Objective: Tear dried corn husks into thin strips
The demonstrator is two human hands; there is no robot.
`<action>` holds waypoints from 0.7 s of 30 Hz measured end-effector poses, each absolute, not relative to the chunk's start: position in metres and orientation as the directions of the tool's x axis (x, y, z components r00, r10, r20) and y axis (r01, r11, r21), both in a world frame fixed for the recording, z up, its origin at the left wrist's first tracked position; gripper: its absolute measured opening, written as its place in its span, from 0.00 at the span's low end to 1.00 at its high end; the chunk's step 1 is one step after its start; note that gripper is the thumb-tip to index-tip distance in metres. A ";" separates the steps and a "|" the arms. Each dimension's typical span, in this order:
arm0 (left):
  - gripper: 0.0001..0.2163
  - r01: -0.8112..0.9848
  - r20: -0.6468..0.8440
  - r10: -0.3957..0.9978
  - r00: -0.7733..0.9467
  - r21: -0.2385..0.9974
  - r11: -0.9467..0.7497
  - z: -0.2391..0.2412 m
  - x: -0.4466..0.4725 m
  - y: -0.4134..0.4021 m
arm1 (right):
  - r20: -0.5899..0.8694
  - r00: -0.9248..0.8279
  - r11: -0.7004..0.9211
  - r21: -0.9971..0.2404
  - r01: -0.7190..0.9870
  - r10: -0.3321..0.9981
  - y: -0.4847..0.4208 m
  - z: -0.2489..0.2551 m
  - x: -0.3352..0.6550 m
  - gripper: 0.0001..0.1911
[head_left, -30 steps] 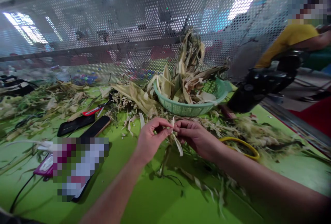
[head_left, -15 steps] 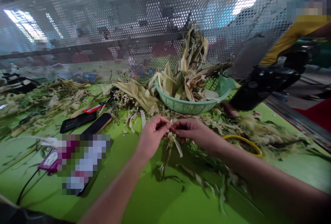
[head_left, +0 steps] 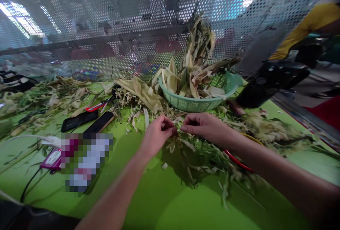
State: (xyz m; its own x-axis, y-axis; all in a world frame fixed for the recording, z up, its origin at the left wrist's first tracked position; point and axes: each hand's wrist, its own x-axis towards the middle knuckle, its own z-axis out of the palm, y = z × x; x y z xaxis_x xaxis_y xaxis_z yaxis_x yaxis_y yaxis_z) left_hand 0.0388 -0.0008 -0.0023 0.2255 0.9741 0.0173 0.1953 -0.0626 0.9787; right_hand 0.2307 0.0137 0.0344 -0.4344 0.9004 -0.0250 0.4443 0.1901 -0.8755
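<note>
Left hand: the left hand (head_left: 157, 133) hovers over the green counter (head_left: 164, 201), fingers pressed together, pinching a thin husk strip (head_left: 177, 131).
Right hand: the right hand (head_left: 205, 126) meets it from the right, fingers pinching the same strip.
Husk strip: held between both hands, just above loose husk scraps (head_left: 202, 155) near the middle of the counter.
Basket: a teal basket (head_left: 198, 104) piled with husks stands just beyond the hands.
Phones: two dark phones (head_left: 89, 124) lie to the left.
Scissors: red-handled scissors (head_left: 97, 107) lie beyond the phones.
</note>
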 end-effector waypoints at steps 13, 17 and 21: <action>0.05 0.171 -0.039 0.946 0.321 0.985 -0.017 -0.004 0.043 -0.002 | -0.071 -0.341 0.028 -0.960 0.278 0.937 0.010 0.027 0.221 0.17; 0.03 0.234 0.002 0.951 0.310 0.969 -0.079 -0.002 0.042 -0.002 | -0.024 -0.431 0.136 -0.932 0.336 0.902 0.002 0.033 0.219 0.15; 0.03 0.180 0.033 0.946 0.322 0.979 -0.095 -0.002 0.041 0.000 | 0.129 -0.496 0.343 -0.863 0.370 0.859 -0.002 0.045 0.224 0.15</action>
State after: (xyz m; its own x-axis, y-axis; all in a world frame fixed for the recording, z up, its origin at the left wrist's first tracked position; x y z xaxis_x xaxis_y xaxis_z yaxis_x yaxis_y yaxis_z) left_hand 0.0409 -0.0003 -0.0015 0.3223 0.9461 0.0328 0.1801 -0.0953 0.9790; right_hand 0.2241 -0.0017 0.0448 -0.4962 0.8586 0.1290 0.3700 0.3435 -0.8632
